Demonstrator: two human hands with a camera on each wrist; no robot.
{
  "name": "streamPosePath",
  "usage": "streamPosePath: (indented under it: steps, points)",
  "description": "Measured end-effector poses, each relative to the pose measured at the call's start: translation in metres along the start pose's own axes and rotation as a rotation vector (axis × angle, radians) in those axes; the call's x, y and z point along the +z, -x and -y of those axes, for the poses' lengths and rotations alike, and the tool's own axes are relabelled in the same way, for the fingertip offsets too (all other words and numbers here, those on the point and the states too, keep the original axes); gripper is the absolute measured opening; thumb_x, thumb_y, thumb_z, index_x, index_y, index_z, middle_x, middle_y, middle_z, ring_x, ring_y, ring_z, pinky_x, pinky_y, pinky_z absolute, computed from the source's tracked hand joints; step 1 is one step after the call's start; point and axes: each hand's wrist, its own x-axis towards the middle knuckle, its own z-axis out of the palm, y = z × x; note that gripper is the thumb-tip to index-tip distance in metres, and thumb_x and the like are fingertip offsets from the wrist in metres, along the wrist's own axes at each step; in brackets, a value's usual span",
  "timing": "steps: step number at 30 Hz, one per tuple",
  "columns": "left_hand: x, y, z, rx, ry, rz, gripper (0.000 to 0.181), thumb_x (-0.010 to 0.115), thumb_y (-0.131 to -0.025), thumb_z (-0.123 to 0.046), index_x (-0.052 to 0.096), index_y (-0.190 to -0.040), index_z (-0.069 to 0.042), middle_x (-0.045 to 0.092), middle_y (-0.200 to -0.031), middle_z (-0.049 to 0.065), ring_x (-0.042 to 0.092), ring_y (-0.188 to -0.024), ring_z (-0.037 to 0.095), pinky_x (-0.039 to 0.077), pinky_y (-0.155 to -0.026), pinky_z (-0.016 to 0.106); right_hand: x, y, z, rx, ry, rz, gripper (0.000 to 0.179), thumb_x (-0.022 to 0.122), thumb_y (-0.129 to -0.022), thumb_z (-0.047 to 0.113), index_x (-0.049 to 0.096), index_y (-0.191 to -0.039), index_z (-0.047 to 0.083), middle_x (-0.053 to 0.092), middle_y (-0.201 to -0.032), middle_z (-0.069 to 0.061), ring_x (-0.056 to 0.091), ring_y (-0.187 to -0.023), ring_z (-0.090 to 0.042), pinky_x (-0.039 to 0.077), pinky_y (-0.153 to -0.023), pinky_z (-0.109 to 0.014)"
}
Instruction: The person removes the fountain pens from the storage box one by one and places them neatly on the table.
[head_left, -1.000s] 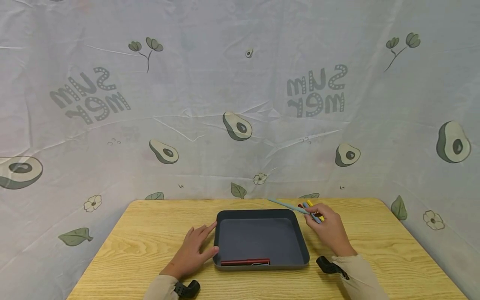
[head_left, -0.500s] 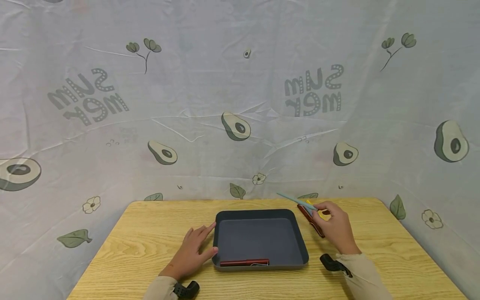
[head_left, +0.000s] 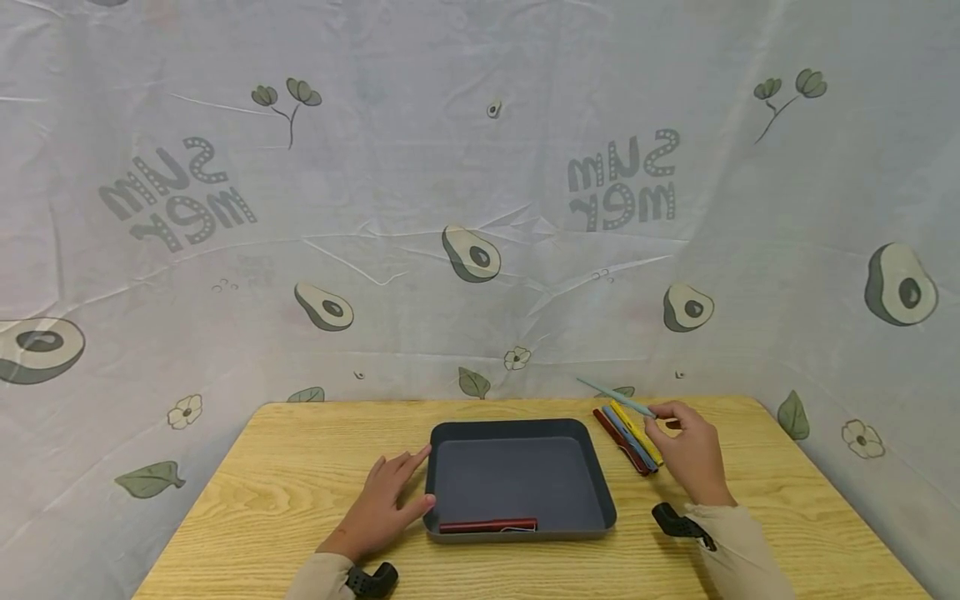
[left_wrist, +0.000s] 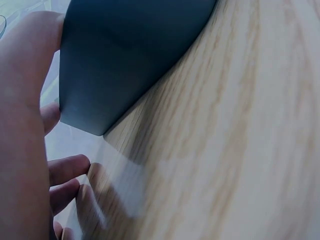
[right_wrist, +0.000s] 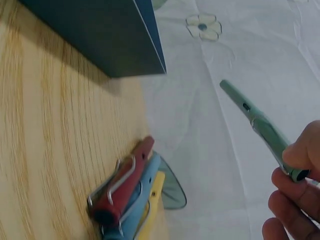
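My right hand (head_left: 692, 450) pinches one end of a pale green pen (head_left: 615, 397) between thumb and fingertips. The pen slants up to the left, raised over the back right of the table, as the right wrist view also shows. Just left of this hand lie a dark red pen (right_wrist: 122, 187), a blue pen (right_wrist: 139, 197) and a yellow pen (right_wrist: 154, 202), side by side with metal clips. A dark grey tray (head_left: 525, 427) holds another red pen (head_left: 487, 526) along its near wall. My left hand (head_left: 381, 508), fingers spread, touches the tray's left rim.
The wooden table (head_left: 300, 442) ends at a pale printed cloth (head_left: 390, 200) that hangs behind it and at both sides. The tray's raised walls stand between my hands, with the row of pens by its right side.
My right hand has moved right with the green pen, away from the tray, so the red, blue and yellow pens show more fully. The left hand and tray stay put.
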Motion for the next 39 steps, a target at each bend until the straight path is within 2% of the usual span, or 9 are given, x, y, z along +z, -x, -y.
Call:
streamPosePath:
  steps: [3, 7, 10, 14, 16, 25, 28, 34, 39]
  points:
    - [0.0, -0.001, 0.001, -0.009, 0.003, 0.011, 0.074, 0.06, -0.1, -0.057, 0.033, -0.164, -0.032, 0.044, -0.161, 0.009, 0.036, -0.15, 0.037, 0.006, -0.127, 0.061, -0.004, -0.002, -0.006, 0.04, 0.015, -0.01, 0.01, 0.072, -0.095, 0.005, 0.075, -0.104, 0.002, 0.075, -0.1, -0.015, 0.068, -0.091, -0.034, 0.046, -0.073, -0.009]
    - [0.001, -0.001, 0.001, -0.015, 0.004, 0.014, 0.074, 0.06, -0.1, -0.058, 0.032, -0.164, -0.033, 0.044, -0.161, 0.008, 0.036, -0.15, 0.036, 0.005, -0.127, 0.059, -0.009, -0.003, -0.015, 0.055, 0.079, -0.002, 0.01, 0.072, -0.094, 0.005, 0.076, -0.103, 0.002, 0.075, -0.1, -0.017, 0.069, -0.09, -0.036, 0.057, -0.073, -0.029]
    - [0.002, -0.002, 0.001, -0.012, 0.01, 0.002, 0.074, 0.06, -0.1, -0.056, 0.033, -0.164, -0.032, 0.045, -0.16, 0.009, 0.037, -0.15, 0.037, 0.006, -0.127, 0.061, -0.01, -0.006, -0.023, 0.056, 0.134, 0.015, 0.011, 0.072, -0.093, 0.006, 0.075, -0.103, 0.002, 0.075, -0.1, -0.02, 0.07, -0.086, -0.039, 0.056, -0.063, -0.041]
    - [0.005, -0.007, 0.001, -0.023, 0.01, -0.021, 0.073, 0.06, -0.101, -0.056, 0.034, -0.164, -0.031, 0.045, -0.16, 0.01, 0.037, -0.149, 0.038, 0.007, -0.126, 0.062, -0.009, -0.013, -0.036, 0.082, 0.152, 0.051, 0.014, 0.072, -0.093, 0.008, 0.074, -0.105, 0.0, 0.074, -0.1, -0.024, 0.068, -0.079, -0.038, 0.047, -0.051, -0.033]
    - [0.007, -0.01, 0.001, -0.03, 0.004, -0.027, 0.073, 0.06, -0.101, -0.056, 0.034, -0.164, -0.031, 0.045, -0.16, 0.01, 0.037, -0.149, 0.038, 0.007, -0.126, 0.062, -0.008, -0.016, -0.043, 0.102, 0.154, 0.071, 0.016, 0.072, -0.094, 0.009, 0.073, -0.106, -0.001, 0.073, -0.101, -0.025, 0.067, -0.076, -0.037, 0.045, -0.049, -0.032]
    - [0.013, -0.022, 0.002, -0.04, -0.01, -0.043, 0.074, 0.061, -0.1, -0.055, 0.034, -0.164, -0.03, 0.045, -0.159, 0.011, 0.037, -0.149, 0.039, 0.007, -0.126, 0.062, -0.005, -0.03, -0.064, 0.226, 0.122, 0.227, 0.02, 0.068, -0.097, 0.013, 0.07, -0.109, -0.003, 0.071, -0.095, -0.019, 0.065, -0.073, -0.028, 0.047, -0.055, -0.035]
    - [0.013, -0.022, 0.003, -0.049, -0.006, -0.033, 0.074, 0.061, -0.1, -0.056, 0.033, -0.164, -0.031, 0.044, -0.16, 0.009, 0.036, -0.15, 0.037, 0.006, -0.127, 0.059, -0.005, -0.03, -0.064, 0.245, 0.111, 0.276, 0.019, 0.067, -0.098, 0.012, 0.069, -0.108, -0.003, 0.072, -0.093, -0.017, 0.064, -0.073, -0.025, 0.047, -0.056, -0.034]
    - [0.014, -0.023, 0.005, -0.052, -0.006, -0.031, 0.074, 0.06, -0.1, -0.057, 0.032, -0.164, -0.033, 0.044, -0.16, 0.008, 0.036, -0.151, 0.036, 0.005, -0.127, 0.058, -0.004, -0.029, -0.071, 0.272, 0.111, 0.367, 0.02, 0.068, -0.099, 0.015, 0.07, -0.105, -0.003, 0.072, -0.095, -0.018, 0.065, -0.078, -0.028, 0.052, -0.061, -0.04]
    - [0.014, -0.024, 0.006, -0.051, -0.005, -0.031, 0.074, 0.06, -0.1, -0.058, 0.032, -0.164, -0.032, 0.044, -0.16, 0.008, 0.036, -0.15, 0.037, 0.005, -0.127, 0.059, -0.003, -0.032, -0.076, 0.305, 0.118, 0.445, 0.018, 0.068, -0.099, 0.017, 0.071, -0.099, -0.001, 0.071, -0.092, -0.012, 0.063, -0.076, -0.024, 0.05, -0.063, -0.039]
